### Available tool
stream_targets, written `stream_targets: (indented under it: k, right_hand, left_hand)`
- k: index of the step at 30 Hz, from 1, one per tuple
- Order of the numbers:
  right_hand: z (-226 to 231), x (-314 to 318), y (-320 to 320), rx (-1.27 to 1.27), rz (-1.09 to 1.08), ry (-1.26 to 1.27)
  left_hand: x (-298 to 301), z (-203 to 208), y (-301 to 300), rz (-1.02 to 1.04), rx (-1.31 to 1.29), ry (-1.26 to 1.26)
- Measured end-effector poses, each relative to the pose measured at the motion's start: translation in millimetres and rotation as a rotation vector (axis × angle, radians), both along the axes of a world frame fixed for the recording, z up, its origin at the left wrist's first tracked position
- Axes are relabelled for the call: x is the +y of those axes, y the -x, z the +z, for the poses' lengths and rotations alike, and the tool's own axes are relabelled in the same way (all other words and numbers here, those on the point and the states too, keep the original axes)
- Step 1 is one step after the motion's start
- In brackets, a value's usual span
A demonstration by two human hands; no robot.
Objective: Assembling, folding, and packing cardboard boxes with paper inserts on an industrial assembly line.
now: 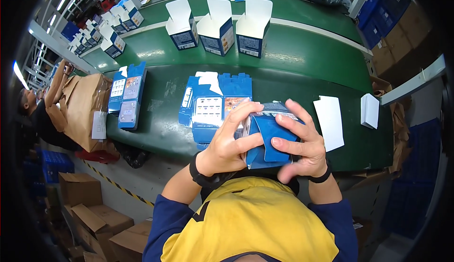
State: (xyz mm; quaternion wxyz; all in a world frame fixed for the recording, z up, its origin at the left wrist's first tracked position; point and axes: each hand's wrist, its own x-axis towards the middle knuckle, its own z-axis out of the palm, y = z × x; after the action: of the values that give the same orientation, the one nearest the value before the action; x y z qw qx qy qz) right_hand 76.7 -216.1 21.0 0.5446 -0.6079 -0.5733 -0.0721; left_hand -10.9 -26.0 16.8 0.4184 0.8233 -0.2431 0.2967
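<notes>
blue carton (275,155): between left grip (231,141) and right grip (305,146), over the desk's (165,136) near edge; flaps toward the yellow shirt (250,219), long axis unclear.
left grip: closed round the carton's left side, index finger at a flap.
right grip: fingers spread against flap and right side; cannot tell whether it clamps.
desk: flattened carton (208,108) just beyond left grip, partly hidden; white card (329,125) at right.
</notes>
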Motion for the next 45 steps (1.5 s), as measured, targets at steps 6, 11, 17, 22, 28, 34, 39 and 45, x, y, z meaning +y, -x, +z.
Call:
stream_targets:
  k: [6, 11, 17, 22, 28, 34, 39, 45]
  right_hand:
    - [5, 0, 4, 0.217, -0.183, 0.155]
    - [9, 7, 0, 0.097, -0.173, 0.158]
    - [15, 15, -2, 0.09, -0.182, 0.209]
    - [20, 20, 1, 0.098, -0.165, 0.188]
    - [21, 17, 7, 0.588, -0.067, 0.111]
    - [24, 6, 11, 0.752, -0.08, 0.14]
    - [43, -7, 5, 0.809, 0.202, 0.178]
    - [36, -10, -2, 0.298, 0.181, 0.423]
  left_hand:
    - [7, 3, -2, -0.08, -0.088, -0.02]
    - [3, 4, 0, -0.089, 0.004, 0.003]
    - [3, 6, 2, -0.074, 0.028, 0.01]
    - [5, 9, 2, -0.034, 0.033, -0.004]
    - [6, 9, 2, -0.011, 0.051, -0.123]
    - [-3, -6, 8, 0.075, 0.006, -0.102]
    - [-3, 9, 20, -0.11, 0.236, 0.163]
    - [-8, 5, 19, -0.165, 0.24, 0.12]
